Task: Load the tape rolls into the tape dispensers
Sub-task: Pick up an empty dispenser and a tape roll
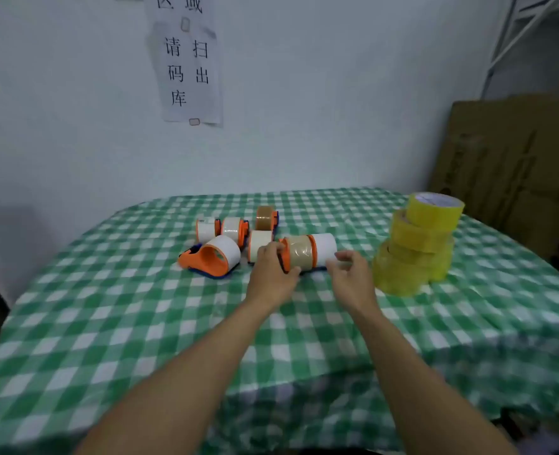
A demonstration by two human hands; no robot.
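Several orange tape dispensers lie in a cluster at the middle of the green checked table [140, 323]. The nearest one on the right, a dispenser with a brownish tape roll [302, 252] and a white shell, lies on its side. My left hand [273, 274] grips its left end, fingers curled over the orange rim. My right hand [350, 274] hovers at its right end with fingers spread, touching or just off the white shell. An orange dispenser [214, 257] lies on its side to the left. A stack of yellow tape rolls [417, 244] stands at the right.
More loaded dispensers [222, 228] and one with a brown roll [266, 218] lie behind. Flattened cardboard [514, 165] leans at the back right. A paper sign [188, 60] hangs on the wall. The cloth drops off at the near edge.
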